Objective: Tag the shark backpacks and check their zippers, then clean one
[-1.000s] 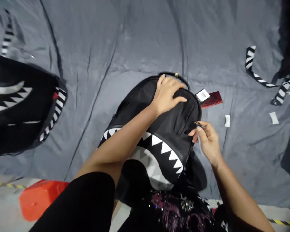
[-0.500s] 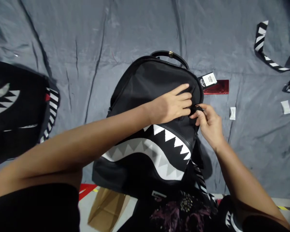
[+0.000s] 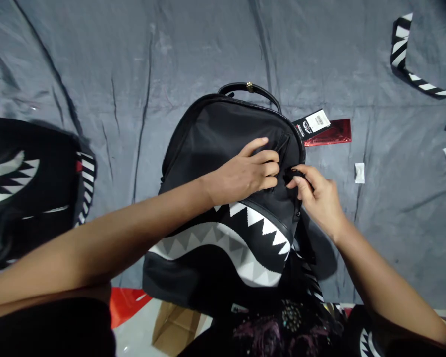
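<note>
A black backpack (image 3: 223, 126) with a white-and-grey shark-mouth print (image 3: 226, 238) lies in front of me, its top handle (image 3: 260, 89) pointing away. My left hand (image 3: 247, 171) rests on its front panel with the fingers apart, beside a slanted slit pocket (image 3: 283, 144). At the bag's right side, my right hand (image 3: 314, 191) pinches a small black piece (image 3: 295, 174) between thumb and fingers; its exact kind is unclear. A black hang tag (image 3: 309, 125) with a white barcode label sticks out past the bag's upper right edge.
The table has a grey cover (image 3: 193, 49). Another shark-mouth bag (image 3: 55, 193) lies at left. Right of my backpack are a shiny red packet (image 3: 336, 133), white sachets (image 3: 360, 172) and a striped strap (image 3: 401, 42). A cardboard box (image 3: 174, 327) stands below the near edge.
My left hand has slid left across the panel, uncovering more of the slit pocket. The backpack sits slightly further left in view. My right hand keeps its pinch on the small black piece.
</note>
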A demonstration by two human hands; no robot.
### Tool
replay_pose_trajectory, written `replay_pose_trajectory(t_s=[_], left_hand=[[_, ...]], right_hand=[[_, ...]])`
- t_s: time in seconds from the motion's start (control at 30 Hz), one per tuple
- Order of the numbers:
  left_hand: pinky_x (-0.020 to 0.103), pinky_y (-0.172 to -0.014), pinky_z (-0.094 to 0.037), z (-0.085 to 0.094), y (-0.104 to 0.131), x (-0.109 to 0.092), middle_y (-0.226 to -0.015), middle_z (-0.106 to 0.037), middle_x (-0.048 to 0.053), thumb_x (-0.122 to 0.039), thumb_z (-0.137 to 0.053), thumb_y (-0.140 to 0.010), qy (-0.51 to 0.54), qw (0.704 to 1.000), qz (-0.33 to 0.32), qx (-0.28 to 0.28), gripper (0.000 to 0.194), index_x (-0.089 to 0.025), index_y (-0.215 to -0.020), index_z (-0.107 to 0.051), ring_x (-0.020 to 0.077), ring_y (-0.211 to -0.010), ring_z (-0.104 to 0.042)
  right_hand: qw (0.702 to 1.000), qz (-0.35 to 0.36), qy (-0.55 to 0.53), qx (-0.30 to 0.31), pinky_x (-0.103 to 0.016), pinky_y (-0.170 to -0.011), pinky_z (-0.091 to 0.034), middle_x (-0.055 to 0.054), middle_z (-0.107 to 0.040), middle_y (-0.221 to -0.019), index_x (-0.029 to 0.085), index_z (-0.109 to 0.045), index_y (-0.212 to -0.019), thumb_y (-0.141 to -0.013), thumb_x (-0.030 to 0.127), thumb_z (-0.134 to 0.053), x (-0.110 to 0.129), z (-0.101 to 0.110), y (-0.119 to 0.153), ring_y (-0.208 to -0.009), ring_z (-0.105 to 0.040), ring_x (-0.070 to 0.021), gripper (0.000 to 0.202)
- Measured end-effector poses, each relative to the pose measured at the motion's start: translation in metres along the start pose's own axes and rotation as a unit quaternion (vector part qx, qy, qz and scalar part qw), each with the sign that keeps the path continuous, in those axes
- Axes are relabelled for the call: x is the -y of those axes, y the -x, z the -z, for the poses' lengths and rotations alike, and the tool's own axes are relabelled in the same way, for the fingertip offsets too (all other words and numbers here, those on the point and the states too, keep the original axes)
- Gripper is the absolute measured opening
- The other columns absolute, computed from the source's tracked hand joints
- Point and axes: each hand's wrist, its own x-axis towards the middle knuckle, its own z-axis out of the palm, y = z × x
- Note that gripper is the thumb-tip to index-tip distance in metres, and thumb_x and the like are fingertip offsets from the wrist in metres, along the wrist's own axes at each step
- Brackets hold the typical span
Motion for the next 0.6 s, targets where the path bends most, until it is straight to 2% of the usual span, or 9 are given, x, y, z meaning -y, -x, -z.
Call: replay_pose_trajectory(t_s=[0.13,0.2,0.33,0.47,0.53,0.6], left_hand=[[0.041,-0.121,-0.022,-0.030,0.025,-0.001,-0.105,-0.069,-0.005,-0.019,-0.051,-0.094,-0.065,0.982,0.017,-0.177,0.013,-0.027,-0.094,-0.061,0.0158,-0.121,-0.054],[0.039,-0.118,-0.027,-0.041,0.031,-0.002,-0.106,-0.069,-0.002,-0.017,-0.055,-0.092,-0.083,0.972,0.010,-0.222,0.010,-0.024,-0.097,-0.060,0.0163,-0.120,-0.053],[0.039,-0.110,-0.037,-0.043,0.031,-0.006,-0.109,-0.069,0.000,-0.015,-0.054,-0.092,-0.055,0.979,0.025,-0.197,0.015,-0.024,-0.102,-0.061,0.0169,-0.124,-0.050],[0.037,-0.102,-0.043,-0.036,0.028,-0.011,-0.113,-0.068,0.003,-0.015,-0.050,-0.095,-0.059,0.987,0.039,-0.146,0.017,-0.022,-0.102,-0.063,0.0199,-0.123,-0.051],[0.036,-0.100,-0.045,-0.036,0.028,-0.014,-0.114,-0.067,0.004,-0.016,-0.051,-0.094,-0.078,0.984,0.041,-0.157,0.015,-0.020,-0.102,-0.064,0.0206,-0.120,-0.053],[0.035,-0.099,-0.047,-0.039,0.029,-0.016,-0.114,-0.067,0.004,-0.016,-0.052,-0.094,-0.096,0.978,0.040,-0.180,0.015,-0.019,-0.100,-0.065,0.0202,-0.119,-0.054]], right_hand=[[1.000,0.002,-0.013,0.009,-0.034,-0.073,-0.055,-0.001,-0.072,-0.083,0.024,-0.060,-0.119,-0.099,0.038,-0.047,-0.004,0.001,0.000,-0.067,-0.067,-0.0162,0.028],[1.000,-0.002,-0.014,0.016,-0.034,-0.072,-0.055,-0.001,-0.073,-0.082,0.024,-0.062,-0.117,-0.098,0.039,-0.048,-0.005,0.002,0.000,-0.066,-0.067,-0.0163,0.028],[0.999,-0.002,-0.003,0.033,-0.035,-0.072,-0.055,-0.002,-0.073,-0.086,0.025,-0.065,-0.116,-0.097,0.040,-0.051,-0.005,0.005,0.000,-0.069,-0.068,-0.0180,0.028],[0.994,0.052,0.079,0.062,-0.037,-0.074,-0.053,-0.003,-0.072,-0.099,0.026,-0.067,-0.110,-0.097,0.034,-0.050,0.001,0.009,-0.003,-0.084,-0.068,-0.0223,0.024],[0.980,0.075,0.169,0.077,-0.034,-0.064,-0.048,-0.004,-0.071,-0.090,0.025,-0.067,-0.104,-0.095,0.032,-0.051,0.008,0.008,-0.008,-0.074,-0.066,-0.0218,0.019],[0.957,0.089,0.258,0.095,-0.030,-0.051,-0.037,-0.003,-0.065,-0.075,0.023,-0.065,-0.094,-0.092,0.032,-0.056,0.016,0.004,-0.015,-0.058,-0.058,-0.0190,0.012]])
